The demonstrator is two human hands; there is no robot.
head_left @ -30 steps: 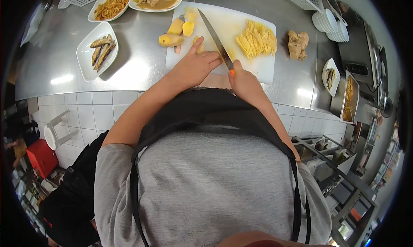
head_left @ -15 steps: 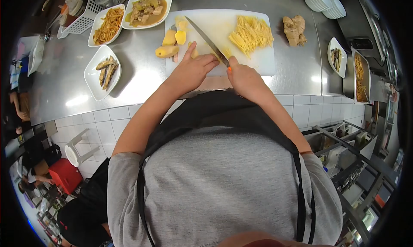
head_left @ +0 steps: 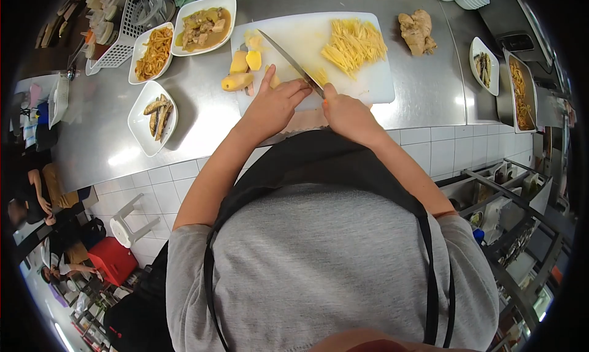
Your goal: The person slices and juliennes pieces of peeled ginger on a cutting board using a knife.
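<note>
My right hand [head_left: 351,116] is closed around the handle of a kitchen knife [head_left: 283,56], whose blade slants up and left across the white cutting board [head_left: 288,27]. Beside the blade, the bent fingers of my left hand [head_left: 276,103] press on a piece of ginger, mostly hidden under the fingertips; one finger sticks out away from the blade. A few thin yellow strips [head_left: 320,76] lie just right of the blade. A heap of ginger shreds [head_left: 356,47] covers the board's right side. Peeled ginger chunks [head_left: 238,81] lie at its left.
Left of the board stand white dishes of small fish [head_left: 158,116], noodle-like strips [head_left: 154,56] and meat stew [head_left: 202,30]. A whole ginger root [head_left: 417,32] lies to the right, then another fish dish [head_left: 483,70] and a metal tray [head_left: 521,97]. Other people are at far left.
The view has turned and shifted slightly, so the counter and dishes sit differently in it. Both hands and the knife stay at nearly the same spot on the board.
</note>
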